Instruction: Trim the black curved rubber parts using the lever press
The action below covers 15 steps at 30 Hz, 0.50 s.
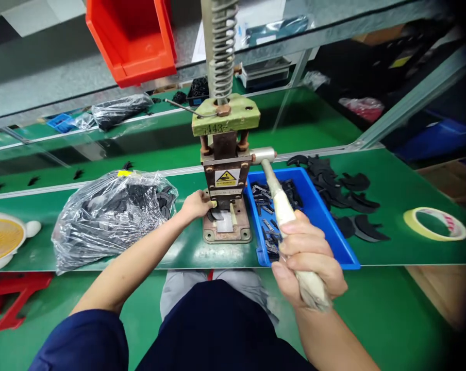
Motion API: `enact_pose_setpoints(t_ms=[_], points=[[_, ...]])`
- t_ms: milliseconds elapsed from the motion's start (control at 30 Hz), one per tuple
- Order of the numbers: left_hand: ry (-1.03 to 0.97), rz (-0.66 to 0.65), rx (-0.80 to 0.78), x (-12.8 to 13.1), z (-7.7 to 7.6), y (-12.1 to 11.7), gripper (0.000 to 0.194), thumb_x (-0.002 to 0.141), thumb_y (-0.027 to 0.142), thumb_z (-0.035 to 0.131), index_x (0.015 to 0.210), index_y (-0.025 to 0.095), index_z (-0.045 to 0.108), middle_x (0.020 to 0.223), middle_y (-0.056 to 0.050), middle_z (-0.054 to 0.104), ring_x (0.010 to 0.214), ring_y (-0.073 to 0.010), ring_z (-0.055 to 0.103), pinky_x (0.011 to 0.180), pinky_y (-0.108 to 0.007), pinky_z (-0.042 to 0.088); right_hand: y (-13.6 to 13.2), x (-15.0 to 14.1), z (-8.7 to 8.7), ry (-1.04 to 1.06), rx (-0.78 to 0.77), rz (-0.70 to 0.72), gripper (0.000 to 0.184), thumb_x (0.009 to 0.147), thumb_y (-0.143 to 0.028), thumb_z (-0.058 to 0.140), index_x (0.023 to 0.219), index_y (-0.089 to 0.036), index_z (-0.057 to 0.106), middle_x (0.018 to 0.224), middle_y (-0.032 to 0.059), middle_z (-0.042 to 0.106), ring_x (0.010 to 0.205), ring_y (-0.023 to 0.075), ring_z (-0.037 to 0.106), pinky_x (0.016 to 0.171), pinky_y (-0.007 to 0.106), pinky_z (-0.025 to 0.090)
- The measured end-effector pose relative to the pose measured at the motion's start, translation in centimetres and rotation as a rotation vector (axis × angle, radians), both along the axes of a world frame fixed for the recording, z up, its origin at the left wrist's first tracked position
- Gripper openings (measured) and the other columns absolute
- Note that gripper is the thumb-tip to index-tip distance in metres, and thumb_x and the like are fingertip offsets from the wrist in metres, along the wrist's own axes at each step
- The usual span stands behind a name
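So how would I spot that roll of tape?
Find the upright press on the green bench. Look right, past the blue tray and the loose black parts. The roll lies there, a pale yellow ring among dark shapes.

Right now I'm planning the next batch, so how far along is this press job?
Apparently midway. Possibly done: loose curved pieces right of the blue tray, though nothing confirms it. In hand: the left hand is at a dark piece in the press; the right hand grips the lever. Probably left: small parts in the tray, dark pieces in the plastic bag.
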<state>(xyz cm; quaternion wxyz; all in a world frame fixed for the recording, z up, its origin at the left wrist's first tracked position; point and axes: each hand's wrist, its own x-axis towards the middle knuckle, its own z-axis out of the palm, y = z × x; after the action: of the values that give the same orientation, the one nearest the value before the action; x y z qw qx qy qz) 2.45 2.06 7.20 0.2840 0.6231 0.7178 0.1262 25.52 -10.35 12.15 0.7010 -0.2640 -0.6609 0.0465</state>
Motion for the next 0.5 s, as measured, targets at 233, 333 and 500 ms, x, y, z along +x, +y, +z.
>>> enact_pose_setpoints(t_ms=[233,333,500], points=[[-0.201,0.025,0.027,-0.9,-2.2,-1.6,0.021,0.070,0.028,0.075,0.079,0.013,0.063,0.072,-0.001,0.065,0.070,-0.0142,0.060,0.064,-0.022,0.046,3.9,-1.1,7.4,0.120,0.111,0.064,0.037,0.066,-0.011,0.065,0.099,-0.022,0.053,0.085,-0.0029,0.058,0.084,0.0152,0.061,0.089,0.047,0.053],[-0.204,0.067,0.050,-0.4,-2.1,-2.0,0.020,0.068,0.022,0.075,0.080,0.015,0.061,0.074,-0.001,0.064,0.073,-0.0145,0.060,0.066,-0.023,0.047,6.3,-2.2,9.8,0.218,0.142,0.007,0.030,0.071,-0.015,0.065,0.098,-0.020,0.052,0.081,-0.0036,0.056,0.075,0.0126,0.060,0.083,0.043,0.054],[-0.469,0.150,0.056,0.3,-2.0,-2.8,0.025,0.069,0.017,0.074,0.080,0.016,0.052,0.076,0.000,0.061,0.069,-0.0123,0.060,0.065,-0.023,0.050,7.0,-3.0,10.0,0.222,0.110,0.007,0.038,0.072,-0.015,0.067,0.108,-0.018,0.054,0.086,-0.0022,0.057,0.081,0.0119,0.061,0.089,0.042,0.053]])
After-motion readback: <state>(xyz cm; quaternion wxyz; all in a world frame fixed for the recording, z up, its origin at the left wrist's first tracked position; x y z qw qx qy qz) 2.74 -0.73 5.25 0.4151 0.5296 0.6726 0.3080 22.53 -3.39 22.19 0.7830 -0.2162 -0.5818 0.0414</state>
